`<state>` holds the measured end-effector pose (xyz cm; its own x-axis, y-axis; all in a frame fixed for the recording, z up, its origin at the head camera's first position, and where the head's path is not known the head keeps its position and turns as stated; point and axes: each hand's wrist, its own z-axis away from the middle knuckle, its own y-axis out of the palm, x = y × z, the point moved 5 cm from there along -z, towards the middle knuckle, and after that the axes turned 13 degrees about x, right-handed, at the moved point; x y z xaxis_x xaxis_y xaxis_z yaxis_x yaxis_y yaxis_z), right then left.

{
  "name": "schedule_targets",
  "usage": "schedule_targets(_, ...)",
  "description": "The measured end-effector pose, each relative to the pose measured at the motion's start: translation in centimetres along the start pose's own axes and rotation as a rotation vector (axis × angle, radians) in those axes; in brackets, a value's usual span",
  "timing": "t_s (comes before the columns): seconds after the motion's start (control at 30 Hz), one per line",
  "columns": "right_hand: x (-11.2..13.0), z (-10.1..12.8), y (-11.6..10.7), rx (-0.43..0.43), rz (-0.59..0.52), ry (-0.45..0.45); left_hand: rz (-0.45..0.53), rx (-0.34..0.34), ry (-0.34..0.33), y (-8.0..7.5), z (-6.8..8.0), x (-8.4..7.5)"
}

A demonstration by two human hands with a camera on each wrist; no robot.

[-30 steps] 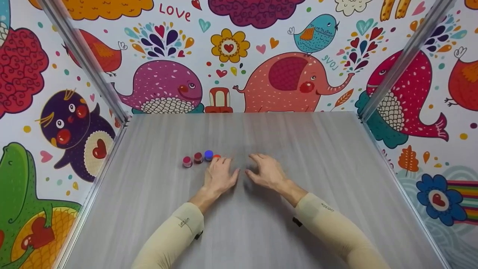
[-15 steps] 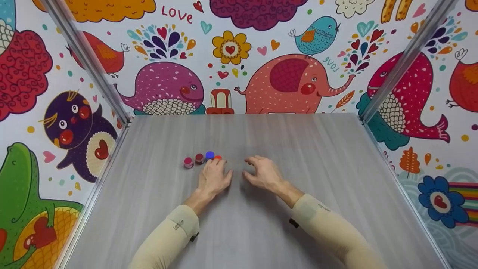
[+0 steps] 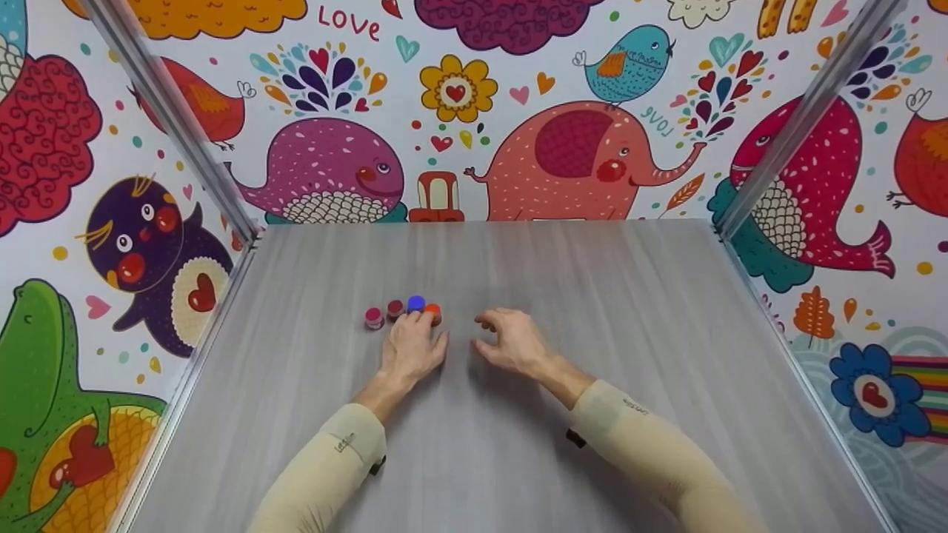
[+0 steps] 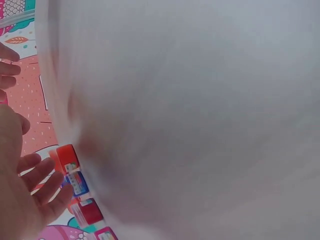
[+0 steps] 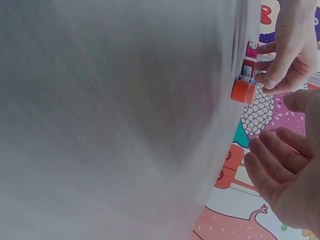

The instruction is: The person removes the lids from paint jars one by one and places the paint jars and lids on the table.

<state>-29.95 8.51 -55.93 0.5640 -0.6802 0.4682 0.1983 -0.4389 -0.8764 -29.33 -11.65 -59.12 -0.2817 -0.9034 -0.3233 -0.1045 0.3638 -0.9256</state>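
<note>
A small, round, plastic-looking jar with a bright blue top (image 3: 416, 303) is standing upright, a pale label showing on its side. Just to its right, a squat orange-red jar (image 3: 434, 311) is standing upright too. Just to the blue one's left, a round, dark red jar (image 3: 395, 306) is standing, and farther left, a pinkish-crimson jar (image 3: 373, 316). The left hand (image 3: 411, 346) is hovering at the blue jar's near side, touching or not I'm unable to tell; the right hand (image 3: 515, 339) is holding nothing, well to its right.
</note>
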Motion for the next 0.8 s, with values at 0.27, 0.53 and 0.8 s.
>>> schedule_targets(0.27,0.5,-0.4,0.5,0.018,-0.066,-0.022,-0.003,-0.033,-0.003,-0.3,0.3,0.7)
schedule_targets(0.53,1.1,-0.8,1.2,0.054,-0.109,-0.019,0.028,-0.003,-0.043,-0.6,0.4,1.4)
schedule_targets(0.8,1.6,-1.1,2.0,0.071,-0.126,0.001,0.047,-0.026,-0.076,-1.1,0.7,2.1)
